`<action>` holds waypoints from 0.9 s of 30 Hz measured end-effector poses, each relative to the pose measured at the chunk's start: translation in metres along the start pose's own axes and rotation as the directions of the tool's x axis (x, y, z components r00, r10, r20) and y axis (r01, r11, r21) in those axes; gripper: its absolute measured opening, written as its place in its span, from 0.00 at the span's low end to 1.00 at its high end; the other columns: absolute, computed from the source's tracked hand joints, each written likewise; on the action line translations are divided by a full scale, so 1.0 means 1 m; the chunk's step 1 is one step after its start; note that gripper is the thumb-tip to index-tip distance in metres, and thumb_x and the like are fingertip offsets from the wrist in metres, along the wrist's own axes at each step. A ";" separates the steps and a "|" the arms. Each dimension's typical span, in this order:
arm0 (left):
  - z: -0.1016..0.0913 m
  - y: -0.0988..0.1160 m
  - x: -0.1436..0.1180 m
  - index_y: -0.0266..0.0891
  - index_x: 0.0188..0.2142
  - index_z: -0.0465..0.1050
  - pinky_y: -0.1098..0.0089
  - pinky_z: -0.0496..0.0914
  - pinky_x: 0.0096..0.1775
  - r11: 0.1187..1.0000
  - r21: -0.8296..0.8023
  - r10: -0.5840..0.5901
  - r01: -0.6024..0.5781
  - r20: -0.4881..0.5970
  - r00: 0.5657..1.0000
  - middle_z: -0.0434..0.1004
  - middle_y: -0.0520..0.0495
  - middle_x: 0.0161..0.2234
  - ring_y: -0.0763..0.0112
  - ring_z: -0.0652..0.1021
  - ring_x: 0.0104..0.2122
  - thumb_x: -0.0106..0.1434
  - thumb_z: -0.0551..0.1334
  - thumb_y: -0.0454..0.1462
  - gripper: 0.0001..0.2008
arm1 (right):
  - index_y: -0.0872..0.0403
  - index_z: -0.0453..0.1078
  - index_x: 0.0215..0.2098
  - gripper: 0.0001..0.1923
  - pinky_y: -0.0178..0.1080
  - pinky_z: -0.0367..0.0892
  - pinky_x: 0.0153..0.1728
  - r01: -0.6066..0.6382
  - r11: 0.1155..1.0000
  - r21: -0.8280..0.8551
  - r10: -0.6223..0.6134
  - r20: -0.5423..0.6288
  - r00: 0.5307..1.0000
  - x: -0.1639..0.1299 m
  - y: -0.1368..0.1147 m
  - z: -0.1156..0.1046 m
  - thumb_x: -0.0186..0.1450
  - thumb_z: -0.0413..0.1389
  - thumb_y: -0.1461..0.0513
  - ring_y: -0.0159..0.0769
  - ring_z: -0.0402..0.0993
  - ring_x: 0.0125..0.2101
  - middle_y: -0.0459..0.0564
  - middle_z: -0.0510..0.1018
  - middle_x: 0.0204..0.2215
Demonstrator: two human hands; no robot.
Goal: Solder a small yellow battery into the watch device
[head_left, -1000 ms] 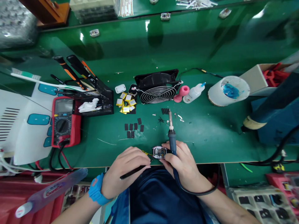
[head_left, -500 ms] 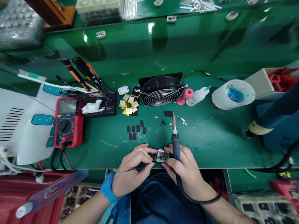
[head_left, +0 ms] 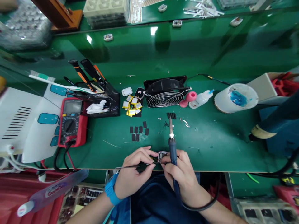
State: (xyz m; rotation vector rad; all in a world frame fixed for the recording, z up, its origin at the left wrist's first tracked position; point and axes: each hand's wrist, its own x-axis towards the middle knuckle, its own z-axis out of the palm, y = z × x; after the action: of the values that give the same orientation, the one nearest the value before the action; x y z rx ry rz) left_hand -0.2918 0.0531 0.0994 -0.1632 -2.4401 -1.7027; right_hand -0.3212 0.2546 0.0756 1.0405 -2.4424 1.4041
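- Head view, lower middle of the frame: the left hand (head_left: pixel 134 174) pinched a thin pair of tweezers (head_left: pixel 130 167), its fingers closed round them, their tips at a small clear-cased device (head_left: pixel 162 155) on the near edge of the green bench (head_left: pixel 210 137).
- The right hand (head_left: pixel 183 175) was wrapped round a soldering iron (head_left: pixel 172 146), fingertips also steadying the device; the iron's tip pointed away up the bench, off the work.
- The device sat open between both hands. Whether any joint had been made I could not tell; it was too small in the view. It looked mid-job, casing not closed.
- Middle of the frame: loose black pads (head_left: pixel 139 129) and a heap of foil-wrapped cells (head_left: pixel 133 105) lay unused beside a fan (head_left: pixel 165 91).
- Left of the fan, a black mesh holder (head_left: pixel 102 99) held handled tools and a white wad.
- Right of the frame: a white tub (head_left: pixel 235 98) showed blue residue inside, a squeeze bottle (head_left: pixel 201 99) lay on its side, and a cardboard box (head_left: pixel 273 85) held red pieces.
- Left: a red multimeter (head_left: pixel 71 121) with its leads trailing off the edge.
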 end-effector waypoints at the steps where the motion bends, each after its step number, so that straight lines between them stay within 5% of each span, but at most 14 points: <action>1: 0.000 0.000 -0.001 0.42 0.35 0.70 0.57 0.81 0.55 1.000 0.000 0.000 0.000 0.000 1.000 0.82 0.52 0.33 0.66 0.87 0.42 0.66 0.65 0.26 0.09 | 0.54 0.71 0.39 0.11 0.47 0.73 0.46 0.001 1.000 0.006 -0.001 -0.010 1.000 0.001 0.000 0.001 0.73 0.56 0.75 0.45 0.77 0.45 0.49 0.82 0.43; 27: 0.008 0.001 -0.004 0.42 0.35 0.67 0.58 0.80 0.58 0.992 0.100 0.075 -0.075 -0.001 0.997 0.79 0.54 0.31 0.68 0.87 0.44 0.66 0.63 0.24 0.11 | 0.53 0.71 0.39 0.11 0.49 0.77 0.45 0.000 1.000 -0.009 0.000 -0.070 0.998 0.002 0.001 -0.001 0.72 0.57 0.74 0.45 0.78 0.45 0.50 0.83 0.41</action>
State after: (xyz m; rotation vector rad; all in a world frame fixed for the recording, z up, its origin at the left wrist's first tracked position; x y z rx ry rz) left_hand -0.2883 0.0610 0.0972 -0.2347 -2.4757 -1.5452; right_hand -0.3236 0.2549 0.0768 0.9725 -2.3978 1.4032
